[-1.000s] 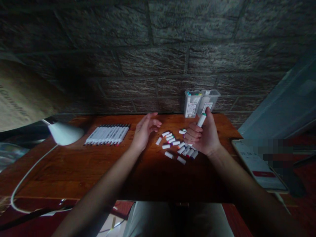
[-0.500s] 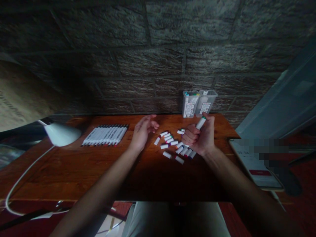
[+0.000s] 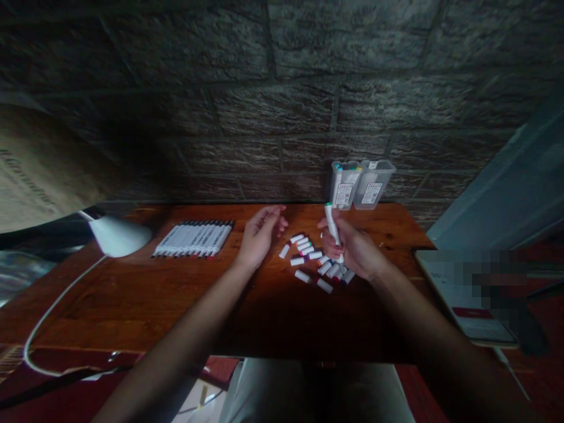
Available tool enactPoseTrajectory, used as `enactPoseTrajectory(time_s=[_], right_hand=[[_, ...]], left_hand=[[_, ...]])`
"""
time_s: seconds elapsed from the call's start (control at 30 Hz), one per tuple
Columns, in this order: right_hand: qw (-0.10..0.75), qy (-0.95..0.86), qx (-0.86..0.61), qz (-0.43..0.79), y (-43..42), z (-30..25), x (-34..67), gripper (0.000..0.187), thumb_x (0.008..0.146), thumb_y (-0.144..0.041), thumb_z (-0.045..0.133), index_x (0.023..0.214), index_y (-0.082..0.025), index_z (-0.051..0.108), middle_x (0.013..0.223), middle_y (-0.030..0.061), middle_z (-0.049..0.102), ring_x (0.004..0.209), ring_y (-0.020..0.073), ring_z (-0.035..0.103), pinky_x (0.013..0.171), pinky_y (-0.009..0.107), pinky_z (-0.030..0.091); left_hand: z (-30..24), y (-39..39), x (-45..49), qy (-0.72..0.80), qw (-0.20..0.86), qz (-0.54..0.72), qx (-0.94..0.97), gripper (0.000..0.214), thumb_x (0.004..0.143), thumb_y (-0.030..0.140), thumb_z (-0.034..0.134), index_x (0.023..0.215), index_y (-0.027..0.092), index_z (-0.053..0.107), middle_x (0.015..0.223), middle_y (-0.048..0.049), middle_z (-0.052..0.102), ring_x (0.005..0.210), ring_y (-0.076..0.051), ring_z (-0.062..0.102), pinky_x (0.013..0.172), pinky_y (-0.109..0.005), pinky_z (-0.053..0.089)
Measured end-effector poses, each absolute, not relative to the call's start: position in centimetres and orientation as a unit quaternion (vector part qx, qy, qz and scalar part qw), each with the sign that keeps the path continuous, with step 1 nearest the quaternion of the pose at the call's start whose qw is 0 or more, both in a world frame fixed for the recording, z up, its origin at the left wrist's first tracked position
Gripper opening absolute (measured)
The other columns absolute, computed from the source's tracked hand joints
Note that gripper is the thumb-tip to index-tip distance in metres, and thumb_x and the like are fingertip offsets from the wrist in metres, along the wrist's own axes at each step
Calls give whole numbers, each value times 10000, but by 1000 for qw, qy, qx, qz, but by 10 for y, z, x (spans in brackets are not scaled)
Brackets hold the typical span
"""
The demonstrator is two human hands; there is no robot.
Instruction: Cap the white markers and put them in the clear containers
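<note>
My right hand [image 3: 352, 244] grips a white marker [image 3: 332, 224] with a green end, held nearly upright above the table. Under and beside that hand lie several loose white marker caps [image 3: 302, 275] with coloured ends. My left hand [image 3: 262, 235] hovers to the left of the caps, fingers loosely curled and apart, with nothing in it. Farther left, a row of white markers [image 3: 194, 238] with dark ends lies side by side. Behind my right hand stand two clear plastic cases [image 3: 371, 191] with labels; the left one has coloured-end markers inside.
A white lamp [image 3: 118, 236] with a cord stands at the left of the wooden table [image 3: 132, 299], near a brown paper bag [image 3: 39, 170]. A tablet-like flat device [image 3: 458, 294] lies at the right edge. A stone-block wall [image 3: 229, 117] rises behind.
My right hand has turned and shifted left, bringing the marker from a slant beside the thumb to nearly upright. The left hand stays about where it was, and the view has shifted slightly.
</note>
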State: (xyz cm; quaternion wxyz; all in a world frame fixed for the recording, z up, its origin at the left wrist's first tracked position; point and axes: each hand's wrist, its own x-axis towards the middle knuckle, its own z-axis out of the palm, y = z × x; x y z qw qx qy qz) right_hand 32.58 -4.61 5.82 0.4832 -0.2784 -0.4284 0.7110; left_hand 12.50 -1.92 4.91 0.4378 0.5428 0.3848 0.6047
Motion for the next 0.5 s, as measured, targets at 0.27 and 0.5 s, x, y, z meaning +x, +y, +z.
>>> enactPoseTrajectory(time_s=[0.27, 0.5], right_hand=[[382, -508, -255, 729, -50, 41, 319, 307, 853, -468, 681, 888, -166, 636, 649, -46, 512, 502, 55, 412, 459, 202, 296], [354, -496, -268, 746, -53, 41, 316, 316, 861, -493, 659, 894, -182, 611, 579, -94, 381, 438, 33, 252, 407, 169, 182]], left_hand=[[49, -29, 128, 356, 422, 523, 649, 307, 787, 431, 740, 932, 162, 761, 813, -49, 735, 695, -143, 626, 663, -264, 492], [48, -33, 132, 329, 451, 507, 657, 294, 765, 402, 764, 960, 184, 742, 795, -37, 721, 725, -158, 644, 719, -293, 511]])
